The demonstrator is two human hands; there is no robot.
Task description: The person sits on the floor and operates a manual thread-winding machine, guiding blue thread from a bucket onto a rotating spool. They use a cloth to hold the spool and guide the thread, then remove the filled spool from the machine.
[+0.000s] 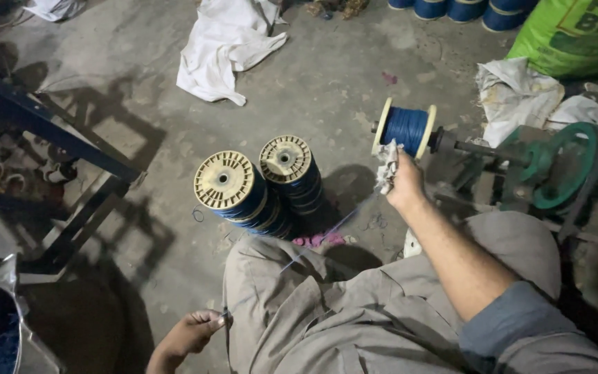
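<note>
My right hand (404, 181) grips a small white rag (387, 165) pressed against a spool of blue wire (405, 129) mounted sideways on the shaft of a green winding machine (556, 166). A thin blue wire (327, 232) runs from the rag down across my lap to my left hand (192, 334), which pinches it near my knee. I sit on the floor in grey trousers.
Two stacks of blue-wire spools with cream flanges (224, 181) (285, 159) stand on the concrete floor in front of me. A dark metal frame (57, 142) is at left, white cloths (226, 45) lie farther off, a green sack (576, 34) and more blue spools (465, 8) at top right.
</note>
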